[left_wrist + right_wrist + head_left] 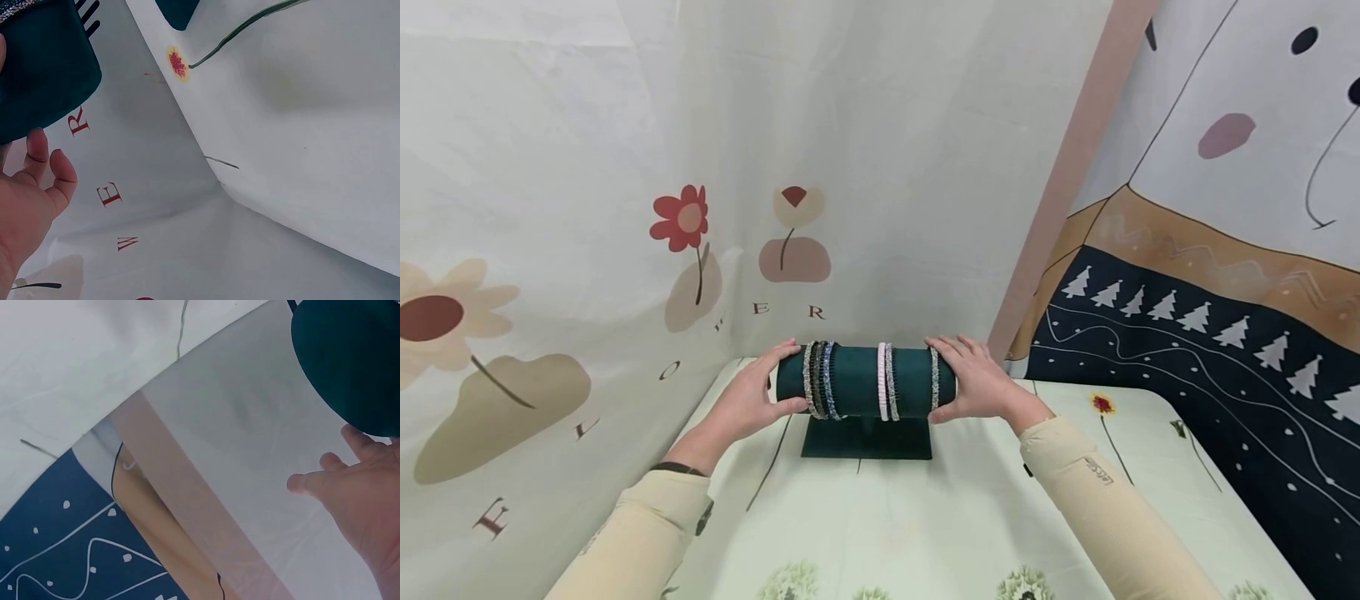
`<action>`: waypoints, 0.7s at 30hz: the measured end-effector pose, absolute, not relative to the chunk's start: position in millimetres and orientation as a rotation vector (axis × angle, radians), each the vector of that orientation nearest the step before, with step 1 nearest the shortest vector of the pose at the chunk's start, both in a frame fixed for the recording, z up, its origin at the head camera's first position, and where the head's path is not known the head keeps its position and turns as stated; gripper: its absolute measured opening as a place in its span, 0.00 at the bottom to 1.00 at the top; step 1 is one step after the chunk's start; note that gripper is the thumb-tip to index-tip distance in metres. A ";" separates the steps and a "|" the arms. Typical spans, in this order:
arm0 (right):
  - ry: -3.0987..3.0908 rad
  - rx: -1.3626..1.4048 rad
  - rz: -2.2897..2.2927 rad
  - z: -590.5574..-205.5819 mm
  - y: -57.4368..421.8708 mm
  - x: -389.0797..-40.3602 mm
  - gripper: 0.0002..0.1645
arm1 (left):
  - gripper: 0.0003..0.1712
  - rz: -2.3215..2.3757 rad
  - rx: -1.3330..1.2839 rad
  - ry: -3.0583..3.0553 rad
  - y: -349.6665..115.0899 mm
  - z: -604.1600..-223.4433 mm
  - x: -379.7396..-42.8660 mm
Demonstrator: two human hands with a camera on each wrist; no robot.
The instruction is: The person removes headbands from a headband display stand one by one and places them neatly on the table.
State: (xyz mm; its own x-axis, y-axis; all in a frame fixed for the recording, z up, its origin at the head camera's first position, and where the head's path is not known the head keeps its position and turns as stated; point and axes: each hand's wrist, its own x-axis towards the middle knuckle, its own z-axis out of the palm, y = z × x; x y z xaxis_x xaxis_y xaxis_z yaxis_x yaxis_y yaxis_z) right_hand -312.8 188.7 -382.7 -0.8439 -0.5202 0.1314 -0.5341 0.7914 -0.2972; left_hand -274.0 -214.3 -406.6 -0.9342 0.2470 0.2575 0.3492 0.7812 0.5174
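Note:
A dark green bracelet stand (856,382) with a padded roll stands on the table, its flat base (867,442) below. My left hand (748,398) grips the roll's left end, thumb in front and fingers over the top. At the opposite end, my right hand (976,380) holds the roll likewise. Several beaded bracelets (828,380) in silver, dark and blue circle its left part. A pink bracelet (882,382) and a silver one (892,382) sit right of the middle, and another silver bracelet (935,380) lies by my right fingers. Both wrist views show the roll's ends against the fingertips.
A pale green cloth with printed flowers covers the table (865,517). Behind the stand hangs a white curtain (910,167) with flowers and letters. To the right is a dark blue cloth (1150,350) with printed white trees.

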 end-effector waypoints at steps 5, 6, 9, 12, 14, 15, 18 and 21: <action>-2.944 0.847 0.531 -379.5 188.8 -309.3 0.75 | 0.54 -0.857 -0.468 -2.799 -214.0 -406.3 -273.5; -2.941 0.845 0.532 -378.9 189.2 -308.7 0.74 | 0.53 -0.855 -0.467 -2.799 -214.1 -406.4 -273.6; -2.938 0.842 0.528 -378.3 190.8 -308.6 0.74 | 0.53 -0.851 -0.470 -2.802 -214.1 -406.7 -274.2; -2.937 0.840 0.519 -378.3 192.8 -309.0 0.73 | 0.54 -0.849 -0.469 -2.802 -214.5 -406.9 -274.7; -2.936 0.838 0.515 -378.4 194.0 -309.4 0.73 | 0.54 -0.847 -0.470 -2.801 -214.8 -407.1 -274.8; -2.934 0.837 0.511 -378.3 194.6 -309.4 0.73 | 0.54 -0.847 -0.472 -2.800 -214.9 -407.2 -274.8; -2.936 0.828 0.511 -378.5 196.3 -310.1 0.73 | 0.54 -0.850 -0.474 -2.797 -215.2 -407.2 -274.7; -2.942 0.815 0.516 -378.5 197.3 -310.5 0.73 | 0.54 -0.847 -0.480 -2.795 -214.7 -407.4 -274.5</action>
State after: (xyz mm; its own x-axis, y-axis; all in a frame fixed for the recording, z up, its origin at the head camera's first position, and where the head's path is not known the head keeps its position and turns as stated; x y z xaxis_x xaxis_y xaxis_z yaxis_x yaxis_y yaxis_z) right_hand -310.5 197.3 -378.5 -0.8605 -0.4924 0.1311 -0.5076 0.8060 -0.3044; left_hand -274.5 -214.7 -407.4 -0.9313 0.2522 0.2629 0.3558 0.7852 0.5069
